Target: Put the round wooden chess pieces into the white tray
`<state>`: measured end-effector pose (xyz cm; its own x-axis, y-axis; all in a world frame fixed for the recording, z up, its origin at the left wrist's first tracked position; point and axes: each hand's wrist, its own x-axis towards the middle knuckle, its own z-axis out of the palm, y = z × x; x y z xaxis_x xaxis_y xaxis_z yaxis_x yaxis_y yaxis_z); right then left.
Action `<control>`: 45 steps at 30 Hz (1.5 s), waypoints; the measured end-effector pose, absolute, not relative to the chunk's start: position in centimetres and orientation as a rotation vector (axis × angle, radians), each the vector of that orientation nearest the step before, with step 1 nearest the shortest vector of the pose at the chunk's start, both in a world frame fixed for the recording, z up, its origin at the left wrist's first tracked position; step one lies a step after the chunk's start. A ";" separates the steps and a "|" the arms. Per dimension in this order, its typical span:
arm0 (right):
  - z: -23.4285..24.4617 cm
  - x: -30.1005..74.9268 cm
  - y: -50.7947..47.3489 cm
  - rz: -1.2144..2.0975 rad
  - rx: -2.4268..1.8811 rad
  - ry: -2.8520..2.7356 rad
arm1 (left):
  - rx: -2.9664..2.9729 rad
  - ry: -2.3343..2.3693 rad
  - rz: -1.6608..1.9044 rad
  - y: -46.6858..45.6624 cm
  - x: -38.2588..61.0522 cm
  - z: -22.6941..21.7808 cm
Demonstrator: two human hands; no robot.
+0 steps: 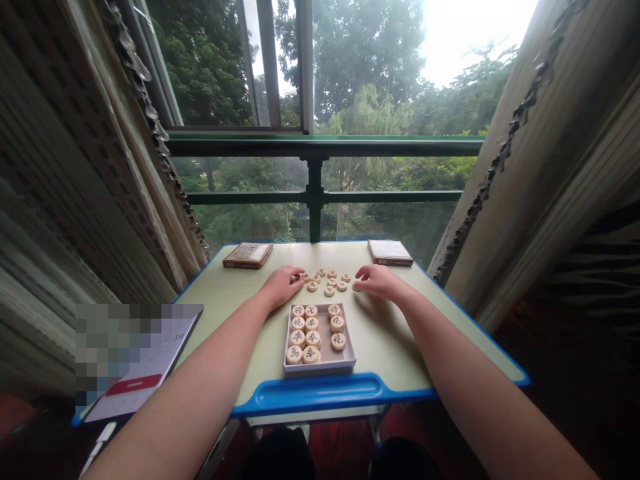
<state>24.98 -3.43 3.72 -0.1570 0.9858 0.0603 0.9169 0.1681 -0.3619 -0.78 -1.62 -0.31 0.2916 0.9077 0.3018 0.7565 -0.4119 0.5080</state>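
Round wooden xiangqi pieces with dark characters lie loosely grouped in the middle of the table. My left hand [283, 287] is at the group's left edge, its curled fingertips closed at a xiangqi piece [307, 277]. On the opposite side, my right hand [381, 281] has thumb and fingers around another xiangqi piece [356, 285], partly covered by the fingertips. Between the hands are several loose pieces, among them one [329, 291] nearest me. Closer to me stands a shallow open box [324, 364], holding pieces in columns with a gap in its middle column.
Two flat boxes lie at the table's back corners, one box [248, 255] left and one box [391, 252] right. A tablet [145, 363] with a cable rests at the left edge. A blue trough [320, 392] lines the front. Curtains flank the window.
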 end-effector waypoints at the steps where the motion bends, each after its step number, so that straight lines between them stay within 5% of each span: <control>1: 3.9 25.0 -3.6 0.363 -1.830 -2.195 | 2.284 1.532 0.818 -1.6 -0.8 -0.4; 45: 1.3 24.7 -2.3 0.210 -1.321 -2.316 | 2.163 1.546 0.845 -2.5 -0.8 0.0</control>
